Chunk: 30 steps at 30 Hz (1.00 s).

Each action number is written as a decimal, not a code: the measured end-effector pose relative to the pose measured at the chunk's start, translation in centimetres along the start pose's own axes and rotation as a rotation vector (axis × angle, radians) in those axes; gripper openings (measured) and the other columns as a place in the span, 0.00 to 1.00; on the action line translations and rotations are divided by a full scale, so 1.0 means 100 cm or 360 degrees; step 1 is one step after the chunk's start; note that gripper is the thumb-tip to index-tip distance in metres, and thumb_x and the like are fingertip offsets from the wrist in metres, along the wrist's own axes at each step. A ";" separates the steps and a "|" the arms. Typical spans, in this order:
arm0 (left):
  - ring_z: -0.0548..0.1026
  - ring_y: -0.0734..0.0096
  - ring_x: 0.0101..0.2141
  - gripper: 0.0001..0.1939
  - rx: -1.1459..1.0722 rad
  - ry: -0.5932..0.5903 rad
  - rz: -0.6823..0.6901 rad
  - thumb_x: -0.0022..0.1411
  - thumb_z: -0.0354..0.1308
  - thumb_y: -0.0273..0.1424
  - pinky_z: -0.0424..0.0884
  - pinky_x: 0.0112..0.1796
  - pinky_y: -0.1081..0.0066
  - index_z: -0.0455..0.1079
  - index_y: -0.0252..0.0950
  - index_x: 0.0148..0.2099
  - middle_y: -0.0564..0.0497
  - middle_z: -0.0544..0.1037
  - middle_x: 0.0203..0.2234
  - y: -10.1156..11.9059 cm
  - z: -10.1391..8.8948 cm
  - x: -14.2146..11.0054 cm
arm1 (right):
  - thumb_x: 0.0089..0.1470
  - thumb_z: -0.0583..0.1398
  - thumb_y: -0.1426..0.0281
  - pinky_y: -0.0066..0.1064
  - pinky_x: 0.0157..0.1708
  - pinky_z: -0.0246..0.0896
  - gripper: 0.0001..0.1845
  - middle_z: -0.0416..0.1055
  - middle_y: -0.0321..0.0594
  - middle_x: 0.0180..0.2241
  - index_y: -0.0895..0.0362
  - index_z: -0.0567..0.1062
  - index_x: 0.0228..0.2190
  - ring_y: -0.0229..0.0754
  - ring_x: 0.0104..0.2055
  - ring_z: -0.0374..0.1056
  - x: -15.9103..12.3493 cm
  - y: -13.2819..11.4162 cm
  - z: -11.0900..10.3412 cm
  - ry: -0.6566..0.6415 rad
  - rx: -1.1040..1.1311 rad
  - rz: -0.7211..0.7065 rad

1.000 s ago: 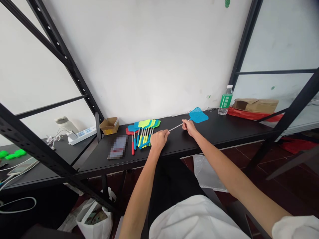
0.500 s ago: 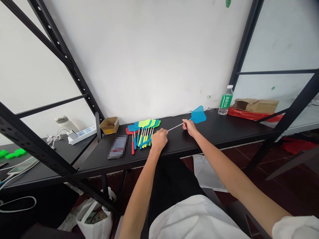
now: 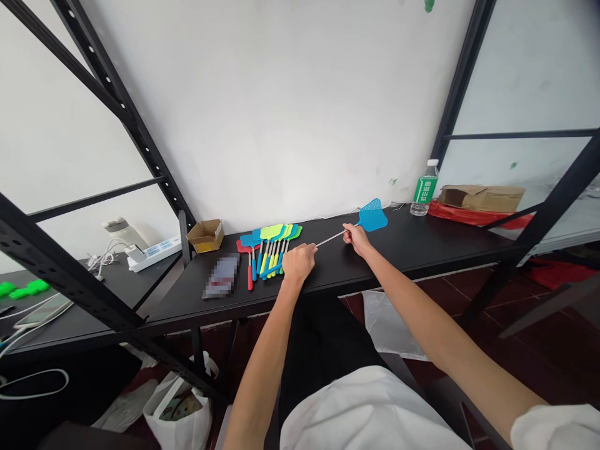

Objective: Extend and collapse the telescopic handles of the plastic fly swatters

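A blue fly swatter [image 3: 374,216] is held above the black table by both my hands. Its blue handle sticks out to the left of my left hand [image 3: 299,262], whose fingers are wrapped round it. Further up, close below the blue head, my right hand [image 3: 356,239] pinches the thin metal rod. Bare rod shows between the two hands. Left of my left hand lies a row of several fly swatters [image 3: 272,233] in blue, yellow and green, their handles partly behind the held one. A red fly swatter [image 3: 250,275] lies at the row's left end.
On the black table [image 3: 182,300] are a small open cardboard box [image 3: 206,235], a blurred flat packet [image 3: 222,275] and a water bottle [image 3: 425,189]. A larger carton [image 3: 482,198] rests on red plastic at the right. Black shelf posts [image 3: 140,137] stand at both sides.
My left hand has shifted very slightly left along with the swatter's handle. My right hand and the row of swatters stay almost the same.
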<state>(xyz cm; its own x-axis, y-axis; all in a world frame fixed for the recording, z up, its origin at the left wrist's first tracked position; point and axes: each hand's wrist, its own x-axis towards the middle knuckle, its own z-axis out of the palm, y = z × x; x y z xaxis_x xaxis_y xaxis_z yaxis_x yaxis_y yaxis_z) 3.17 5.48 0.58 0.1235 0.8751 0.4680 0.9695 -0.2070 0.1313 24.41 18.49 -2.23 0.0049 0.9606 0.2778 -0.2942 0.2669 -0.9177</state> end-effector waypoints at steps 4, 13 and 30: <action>0.78 0.63 0.38 0.21 -0.0033 0.0025 0.0032 0.74 0.42 0.41 0.59 0.29 0.70 0.74 0.44 0.54 0.47 0.80 0.41 0.002 -0.002 -0.001 | 0.48 0.65 0.61 0.27 0.15 0.50 0.21 0.58 0.31 0.12 0.53 0.62 0.16 0.32 0.13 0.53 0.001 0.001 -0.001 0.0012 0.0004 -0.0006; 0.78 0.63 0.41 0.21 -0.0046 0.0068 0.0047 0.74 0.43 0.39 0.63 0.31 0.70 0.73 0.40 0.56 0.46 0.80 0.45 0.003 0.000 -0.002 | 0.48 0.64 0.62 0.27 0.16 0.51 0.20 0.59 0.31 0.12 0.54 0.63 0.16 0.31 0.14 0.52 -0.001 0.000 -0.001 0.0003 0.0013 -0.0007; 0.78 0.63 0.39 0.19 0.0012 -0.0009 -0.0025 0.74 0.44 0.37 0.60 0.30 0.70 0.74 0.49 0.57 0.48 0.80 0.39 0.001 -0.001 -0.001 | 0.48 0.65 0.62 0.27 0.15 0.50 0.20 0.58 0.31 0.12 0.54 0.62 0.15 0.31 0.13 0.52 -0.004 -0.005 0.002 0.0026 0.0018 0.0026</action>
<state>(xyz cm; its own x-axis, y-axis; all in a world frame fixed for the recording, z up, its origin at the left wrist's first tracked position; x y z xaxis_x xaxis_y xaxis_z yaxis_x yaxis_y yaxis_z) 3.24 5.38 0.61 0.1094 0.8806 0.4610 0.9729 -0.1898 0.1318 24.39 17.98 -1.79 0.0154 0.9661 0.2578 -0.3051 0.2501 -0.9189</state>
